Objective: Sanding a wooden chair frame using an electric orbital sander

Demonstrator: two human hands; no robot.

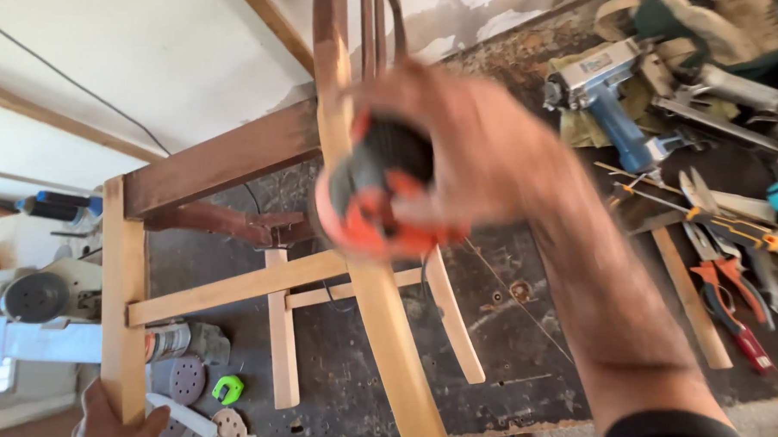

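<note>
A wooden chair frame (231, 286) lies tipped over a dark workbench (522, 352), part dark-stained and part bare pale wood. My right hand (469, 152) grips an orange and black power sander (377, 192) pressed against the long pale leg (394, 331) that runs down the middle. The sander and hand are blurred. My left hand (110, 416) holds the bottom of the pale upright leg (123, 304) at the lower left corner.
A blue and silver nail gun (604, 97) lies at the upper right among cloths. Pliers and cutters with red and orange handles (732, 282) sit at the right. Sanding discs (187, 379), a green tape measure (228, 388) and another machine (37, 297) lie at the lower left.
</note>
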